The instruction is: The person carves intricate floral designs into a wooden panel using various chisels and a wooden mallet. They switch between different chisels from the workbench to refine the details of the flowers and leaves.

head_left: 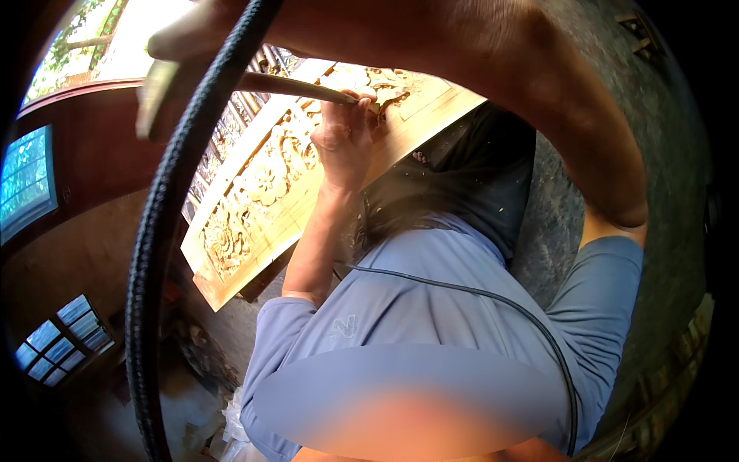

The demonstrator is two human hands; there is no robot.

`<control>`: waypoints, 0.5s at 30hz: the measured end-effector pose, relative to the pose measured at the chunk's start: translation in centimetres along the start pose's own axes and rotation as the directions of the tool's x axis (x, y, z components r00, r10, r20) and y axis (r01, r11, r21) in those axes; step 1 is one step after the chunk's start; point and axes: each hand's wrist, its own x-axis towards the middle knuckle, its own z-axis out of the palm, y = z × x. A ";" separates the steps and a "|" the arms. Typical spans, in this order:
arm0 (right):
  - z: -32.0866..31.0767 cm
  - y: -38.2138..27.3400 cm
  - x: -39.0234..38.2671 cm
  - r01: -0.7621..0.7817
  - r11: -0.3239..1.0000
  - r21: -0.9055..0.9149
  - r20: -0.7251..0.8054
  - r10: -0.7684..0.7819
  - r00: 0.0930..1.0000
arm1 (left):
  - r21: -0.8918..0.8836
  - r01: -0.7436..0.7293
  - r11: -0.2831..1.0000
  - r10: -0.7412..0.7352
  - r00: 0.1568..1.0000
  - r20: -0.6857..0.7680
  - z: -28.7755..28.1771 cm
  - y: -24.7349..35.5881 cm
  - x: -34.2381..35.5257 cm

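A thick black braided cable (165,208) hangs closest to my eyes, crossing my view on the left. Beyond it, the carved wooden panel (289,219) lies slantwise in front of me: pale yellow wood, with flowers and curling leaves raised along its middle and a plain, smooth strip down its near long edge.

My left hand (344,142) comes over that near edge, fingers closed around the lower end of a slim brown tool (296,86), their tips above the carving. My right hand (204,35) is raised beyond the panel's far left side; it is blurred, and I cannot tell how tightly its fingers are drawn in. A pale, blunt piece (156,100) shows just below it.

Along the panel's far long edge runs a row of thin rods (231,127), too small to make out. Pale chips dot my dark trousers (454,192) beside the near edge. Well off the panel's lower left corner sits crumpled whitish plastic (235,431), its contents unclear.
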 end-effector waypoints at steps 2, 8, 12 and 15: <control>-0.2 -0.1 0.0 0.000 1.000 0.002 0.004 0.000 1.000 | -0.013 0.007 1.000 -0.007 1.000 0.008 0.0 0.3 0.0; -1.1 0.3 0.2 -0.009 1.000 -0.020 0.013 0.009 1.000 | 0.012 -0.034 0.999 0.034 0.999 0.038 0.9 0.5 0.5; 0.0 -0.1 1.0 0.007 1.000 0.016 -0.008 -0.007 1.000 | 0.071 -0.040 0.997 0.039 0.999 0.020 0.0 0.9 0.3; 0.2 0.2 1.0 0.018 1.000 0.013 -0.012 -0.018 1.000 | 0.080 -0.035 0.996 0.035 0.999 -0.001 -0.3 0.5 0.1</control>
